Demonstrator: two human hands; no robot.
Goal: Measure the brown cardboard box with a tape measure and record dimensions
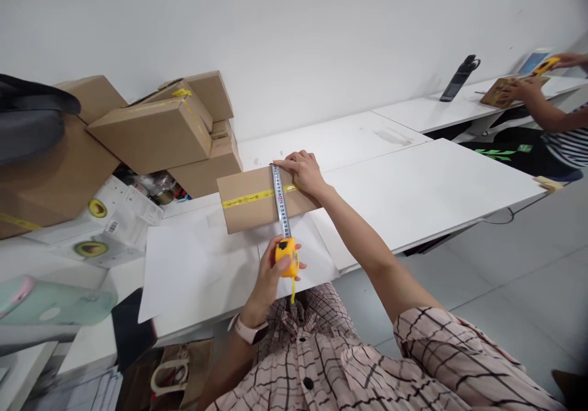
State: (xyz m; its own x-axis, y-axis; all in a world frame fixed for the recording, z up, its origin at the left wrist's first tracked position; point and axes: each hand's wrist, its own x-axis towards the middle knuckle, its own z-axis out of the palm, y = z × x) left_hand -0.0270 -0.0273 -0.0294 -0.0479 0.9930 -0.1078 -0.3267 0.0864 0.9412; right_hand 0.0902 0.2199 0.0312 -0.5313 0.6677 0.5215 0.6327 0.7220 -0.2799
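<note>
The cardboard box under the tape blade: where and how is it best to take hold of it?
Probably by its two short ends, one from each side. The cardboard box is long and lies flat, with no hand on its left end; the right hand rests toward the right end, and the tape blade crosses near the middle.

Open passage extends rightward from the right hand (305,172) over the white rectangular surface (399,184). Stacked brown cardboard boxes (151,132) obstruct the left rear; a plain white wall (321,43) closes the back; a dark cylindrical bottle (456,82) stands at far right.
</note>
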